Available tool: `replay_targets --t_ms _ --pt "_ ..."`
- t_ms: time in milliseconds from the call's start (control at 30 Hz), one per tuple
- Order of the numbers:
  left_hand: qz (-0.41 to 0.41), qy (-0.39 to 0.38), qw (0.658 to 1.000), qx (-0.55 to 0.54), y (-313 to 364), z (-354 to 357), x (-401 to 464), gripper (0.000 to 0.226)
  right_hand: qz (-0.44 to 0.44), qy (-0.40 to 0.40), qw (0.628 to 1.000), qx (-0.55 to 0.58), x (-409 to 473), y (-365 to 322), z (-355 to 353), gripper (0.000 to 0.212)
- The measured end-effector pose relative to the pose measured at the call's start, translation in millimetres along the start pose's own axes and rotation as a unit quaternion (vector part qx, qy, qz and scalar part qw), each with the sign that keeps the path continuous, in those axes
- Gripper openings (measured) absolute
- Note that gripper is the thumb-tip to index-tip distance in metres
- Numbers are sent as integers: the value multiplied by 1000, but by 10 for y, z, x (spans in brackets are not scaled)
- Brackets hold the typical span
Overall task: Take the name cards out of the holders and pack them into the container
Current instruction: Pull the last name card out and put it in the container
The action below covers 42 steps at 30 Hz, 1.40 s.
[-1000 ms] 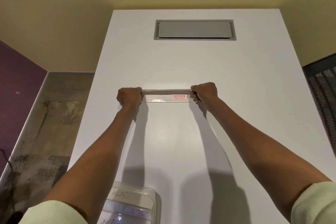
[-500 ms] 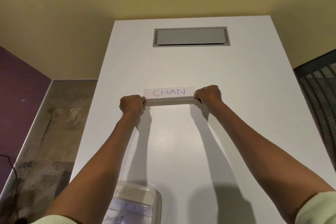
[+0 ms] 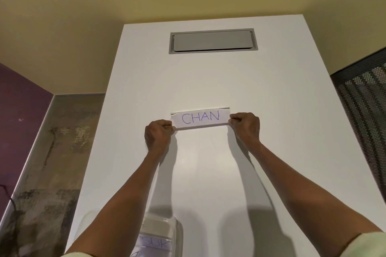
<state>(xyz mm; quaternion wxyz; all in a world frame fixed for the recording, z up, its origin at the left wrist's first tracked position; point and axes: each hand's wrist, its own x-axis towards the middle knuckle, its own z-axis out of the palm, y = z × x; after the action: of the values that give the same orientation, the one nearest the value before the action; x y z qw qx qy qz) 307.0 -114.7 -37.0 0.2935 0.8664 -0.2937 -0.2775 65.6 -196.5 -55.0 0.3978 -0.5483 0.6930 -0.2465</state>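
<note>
On the white table (image 3: 271, 173), the left hand (image 3: 157, 134) pinches the left end of the clear name card holder (image 3: 200, 120), its grip curled tight. The "CHAN" name card (image 3: 200, 118) sits inside, facing the camera. The right hand (image 3: 246, 124) pinches the right end likewise. The plastic container (image 3: 165, 236) waits near the table's front edge. Squeezing the ends may bow the holder and jam or crease the card as it slides out.

Both your arms reach straight forward, roughly parallel, sleeves pale at the elbows. Your left hand (image 3: 158, 134) and right hand (image 3: 246, 125) are curled, knuckles up, each pinching something at its fingertips.
</note>
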Motion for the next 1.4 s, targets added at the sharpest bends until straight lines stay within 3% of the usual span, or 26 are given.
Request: replay_targets --t_ms 33,100,233,333,433,833,1033,1133,1200,1267,1333,1400 --pt "-1 4 1000 -4 -22 24 -4 20 -16 -3 1000 -6 -20 4 -3 12" --pt "-2 12 1000 0 -45 52 -20 21 -40 6 999 -23 -52 30 16 38" --pt "27 20 999 31 -55 66 -40 18 -62 9 998 -31 -91 47 33 47" --pt "34 20 998 50 -69 73 -40 11 -66 8 996 -51 -92 66 33 39" --pt "39 10 997 66 -79 83 -49 22 -75 7 995 -65 -90 113 37 39" --pt "104 11 987 122 -59 80 -145 19 -119 0 990 -75 -54 196 34 29" --pt "57 8 993 108 -68 89 -136 13 -130 -3 990 -51 -29 190 25 26" --pt "64 11 994 86 -77 43 -118 6 -86 6 996 -36 5 203 16 19" --pt "77 -6 994 77 -101 16 -80 29 -68 14 997 -40 20 229 -25 18" --pt "108 -9 991 72 -125 -16 -37 53 -109 7 992 -61 30 246 -82 31" --pt "156 -20 985 72 -102 -54 3 61 -180 -6 979 -92 60 205 -120 40" --pt "247 -34 957 148 -67 -77 67 65 -230 -18 966 -113 118 137 -155 45"
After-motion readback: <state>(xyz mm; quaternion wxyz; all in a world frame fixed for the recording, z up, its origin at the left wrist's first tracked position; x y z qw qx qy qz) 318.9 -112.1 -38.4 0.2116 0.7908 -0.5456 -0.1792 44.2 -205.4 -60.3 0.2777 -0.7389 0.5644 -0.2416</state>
